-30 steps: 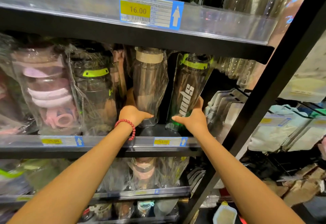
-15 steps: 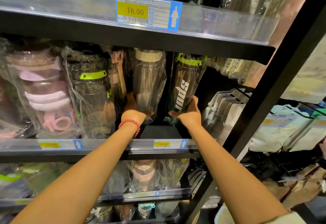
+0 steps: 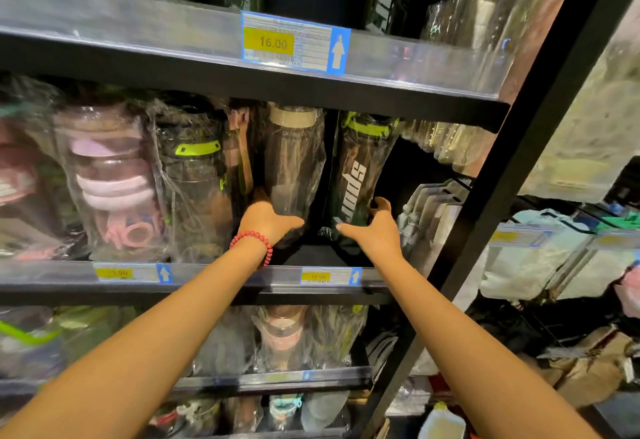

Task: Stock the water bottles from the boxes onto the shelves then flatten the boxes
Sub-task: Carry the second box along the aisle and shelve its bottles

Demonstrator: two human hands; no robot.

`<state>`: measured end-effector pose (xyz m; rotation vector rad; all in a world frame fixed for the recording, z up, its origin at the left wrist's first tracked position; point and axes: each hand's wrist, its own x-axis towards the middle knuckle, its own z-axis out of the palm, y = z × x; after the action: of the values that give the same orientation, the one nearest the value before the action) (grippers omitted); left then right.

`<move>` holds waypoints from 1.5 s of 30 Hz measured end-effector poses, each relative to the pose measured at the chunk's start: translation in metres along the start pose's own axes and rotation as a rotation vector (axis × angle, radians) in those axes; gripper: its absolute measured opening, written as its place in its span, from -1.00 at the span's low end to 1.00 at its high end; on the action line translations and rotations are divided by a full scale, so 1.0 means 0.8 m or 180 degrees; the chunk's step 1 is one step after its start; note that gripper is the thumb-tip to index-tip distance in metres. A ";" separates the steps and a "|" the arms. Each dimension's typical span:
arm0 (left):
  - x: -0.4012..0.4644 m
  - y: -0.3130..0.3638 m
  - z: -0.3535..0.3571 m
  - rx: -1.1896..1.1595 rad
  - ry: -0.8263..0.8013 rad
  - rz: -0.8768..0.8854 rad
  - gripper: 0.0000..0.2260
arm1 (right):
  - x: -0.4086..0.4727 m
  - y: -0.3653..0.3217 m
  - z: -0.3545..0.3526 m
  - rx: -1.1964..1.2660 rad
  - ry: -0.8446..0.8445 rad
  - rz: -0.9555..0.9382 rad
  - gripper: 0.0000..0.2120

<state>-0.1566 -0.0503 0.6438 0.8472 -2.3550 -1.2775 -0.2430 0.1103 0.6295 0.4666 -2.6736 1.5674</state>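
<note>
Wrapped dark bottle [image 3: 360, 175] with green lid leans near the shelf's [image 3: 311, 257] right end, right grip [image 3: 375, 227] cupping it; left grip [image 3: 266, 219] holds the tan-lidded bottle [image 3: 294, 168]; pink bottle [image 3: 110, 182] stands leftward.

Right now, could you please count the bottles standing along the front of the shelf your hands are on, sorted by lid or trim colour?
Pink: 1, pink bottle
Lime green: 2, left green bottle and sport bottle
Tan: 1, tan-lid bottle
Total: 4
The left hand grips the tan-lid one; the right hand grips the sport one.
</note>
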 end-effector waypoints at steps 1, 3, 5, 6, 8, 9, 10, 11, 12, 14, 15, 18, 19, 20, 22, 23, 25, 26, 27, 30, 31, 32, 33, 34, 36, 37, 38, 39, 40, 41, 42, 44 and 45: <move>-0.011 -0.001 -0.005 -0.0068 -0.0045 0.0110 -0.46 | -0.014 -0.004 -0.003 0.0039 0.0027 -0.0008 -0.21; -0.036 -0.012 -0.015 -0.0440 -0.0191 0.0336 -0.33 | -0.042 -0.007 -0.005 0.0246 0.0065 -0.0028 -0.29; -0.065 -0.032 -0.031 -0.1024 -0.0237 0.0486 -0.27 | -0.071 -0.012 0.001 0.0553 -0.0057 -0.0124 -0.35; -0.080 -0.045 -0.042 -0.1241 -0.0176 0.0556 -0.29 | -0.087 -0.017 0.007 0.0735 -0.0164 -0.0189 -0.38; -0.107 -0.080 -0.067 -0.1436 -0.0027 0.0612 -0.34 | -0.117 -0.029 0.024 0.1059 -0.0436 -0.0321 -0.45; -0.122 -0.098 -0.082 -0.1484 0.0032 0.0591 -0.36 | -0.132 -0.036 0.036 0.1183 -0.0615 -0.0392 -0.47; -0.136 -0.119 -0.096 -0.1543 0.0102 0.0522 -0.37 | -0.146 -0.043 0.052 0.1276 -0.0832 -0.0455 -0.49; -0.149 -0.140 -0.110 -0.1604 0.0201 0.0392 -0.38 | -0.159 -0.049 0.070 0.1339 -0.1078 -0.0510 -0.50; -0.162 -0.165 -0.124 -0.1641 0.0331 0.0214 -0.40 | -0.172 -0.053 0.093 0.1360 -0.1350 -0.0551 -0.51; -0.188 -0.217 -0.154 -0.1550 0.0601 -0.0201 -0.41 | -0.199 -0.060 0.146 0.1326 -0.1920 -0.0579 -0.51; -0.203 -0.244 -0.168 -0.1495 0.0730 -0.0422 -0.40 | -0.213 -0.061 0.175 0.1279 -0.2190 -0.0549 -0.50; -0.252 -0.317 -0.212 -0.1548 0.1197 -0.1053 -0.36 | -0.262 -0.063 0.265 0.1002 -0.2948 -0.0413 -0.51; -0.269 -0.339 -0.226 -0.1536 0.1355 -0.1234 -0.37 | -0.279 -0.063 0.294 0.0912 -0.3214 -0.0350 -0.52; -0.286 -0.361 -0.240 -0.1500 0.1497 -0.1399 -0.39 | -0.297 -0.064 0.319 0.0812 -0.3471 -0.0295 -0.54; -0.323 -0.400 -0.267 -0.1470 0.1798 -0.1758 -0.45 | -0.334 -0.071 0.369 0.0583 -0.3933 -0.0216 -0.56; -0.341 -0.417 -0.281 -0.1467 0.1961 -0.1910 -0.47 | -0.353 -0.078 0.391 0.0448 -0.4132 -0.0209 -0.57; -0.378 -0.450 -0.309 -0.1463 0.2269 -0.2113 -0.51 | -0.391 -0.095 0.433 0.0147 -0.4446 -0.0254 -0.50; -0.397 -0.466 -0.325 -0.1440 0.2403 -0.2205 -0.52 | -0.410 -0.104 0.455 0.0022 -0.4583 -0.0282 -0.45; -0.416 -0.481 -0.341 -0.1396 0.2523 -0.2316 -0.51 | -0.429 -0.112 0.480 -0.0064 -0.4713 -0.0304 -0.41; -0.472 -0.538 -0.392 -0.1435 0.2767 -0.2643 -0.44 | -0.494 -0.146 0.553 -0.0246 -0.5027 -0.0429 -0.42; -0.490 -0.557 -0.409 -0.1468 0.2843 -0.2723 -0.43 | -0.520 -0.156 0.580 -0.0354 -0.5100 -0.0509 -0.43; -0.506 -0.574 -0.428 -0.1499 0.2917 -0.2800 -0.42 | -0.546 -0.170 0.604 -0.0460 -0.5184 -0.0608 -0.44; -0.520 -0.591 -0.446 -0.1529 0.2991 -0.2849 -0.42 | -0.572 -0.183 0.628 -0.0534 -0.5251 -0.0695 -0.45; -0.534 -0.606 -0.465 -0.1549 0.3051 -0.2908 -0.42 | -0.598 -0.197 0.650 -0.0575 -0.5332 -0.0781 -0.46; -0.558 -0.635 -0.502 -0.1578 0.3164 -0.3044 -0.42 | -0.648 -0.225 0.694 -0.0633 -0.5563 -0.0893 -0.49; -0.570 -0.650 -0.519 -0.1619 0.3205 -0.3123 -0.42 | -0.671 -0.236 0.718 -0.0674 -0.5657 -0.0967 -0.50; -0.581 -0.665 -0.535 -0.1695 0.3224 -0.3213 -0.43 | -0.693 -0.248 0.738 -0.0746 -0.5706 -0.1054 -0.53; -0.592 -0.679 -0.549 -0.1781 0.3222 -0.3302 -0.43 | -0.712 -0.258 0.758 -0.0804 -0.5723 -0.1075 -0.56; -0.601 -0.692 -0.562 -0.1880 0.3205 -0.3379 -0.44 | -0.729 -0.269 0.774 -0.0833 -0.5751 -0.1042 -0.60; -0.609 -0.704 -0.573 -0.1974 0.3177 -0.3448 -0.45 | -0.745 -0.274 0.792 -0.0837 -0.5772 -0.0956 -0.63; -0.616 -0.717 -0.583 -0.2058 0.3140 -0.3521 -0.46 | -0.758 -0.281 0.805 -0.0876 -0.5799 -0.0909 -0.66; -0.624 -0.742 -0.601 -0.2162 0.3078 -0.3689 -0.48 | -0.780 -0.287 0.825 -0.1006 -0.5830 -0.0904 -0.68; -0.627 -0.754 -0.611 -0.2212 0.3067 -0.3758 -0.49 | -0.788 -0.290 0.835 -0.1051 -0.5859 -0.0866 -0.68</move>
<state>0.7000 -0.2976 0.3998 2.0305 -0.4961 -1.3513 0.5140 -0.4082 0.3952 3.1770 -3.0412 0.2968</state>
